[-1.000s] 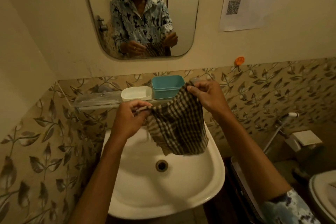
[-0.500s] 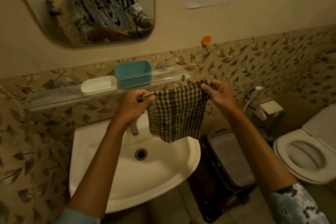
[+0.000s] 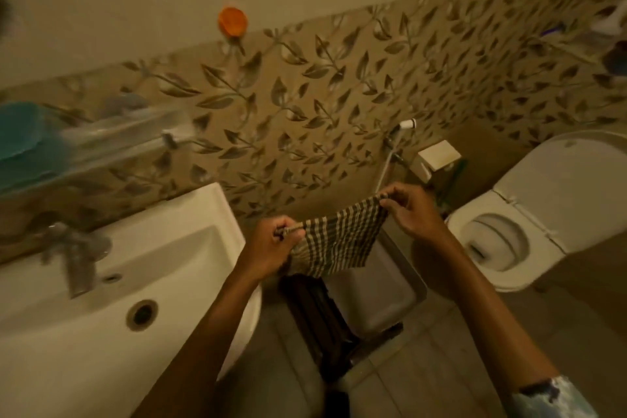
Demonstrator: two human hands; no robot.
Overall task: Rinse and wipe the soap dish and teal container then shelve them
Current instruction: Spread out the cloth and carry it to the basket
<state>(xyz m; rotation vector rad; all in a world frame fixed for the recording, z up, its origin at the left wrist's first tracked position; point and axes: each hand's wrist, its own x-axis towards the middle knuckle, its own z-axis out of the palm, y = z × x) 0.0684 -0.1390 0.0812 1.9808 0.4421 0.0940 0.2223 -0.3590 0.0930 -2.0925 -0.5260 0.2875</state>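
Checked brown-and-cream woven cloth (image 3: 334, 243), item in hand: it hung slack between the two hands, held by its top edge. Left hand (image 3: 271, 248) was closed, thumb and forefinger pinching one upper corner; right hand (image 3: 412, 210) pinched the opposite corner with fingertips (image 3: 388, 197), the other fingers curled. Both hands were well apart from the white ceramic washbasin (image 3: 163, 268), which lay to the left of the left hand, and over a grey lidded bin (image 3: 376, 292) directly beneath the cloth. Teal plastic container (image 3: 23, 136): blurred, resting on the clear glass wall shelf (image 3: 118, 136), far left of and above the hands. Soap dish: not in view. White toilet bowl (image 3: 509, 248), open, just right of the right hand. Orange round wall hook (image 3: 232, 21), above and between the hands on the cream wall. Judgement: shelving appeared finished, and the step in hand was stowing the cloth. To do it well, both corner pinches needed to stay firm and level, the cloth stretched flat before hanging or folding, and its lower edge kept clear of bin and toilet.
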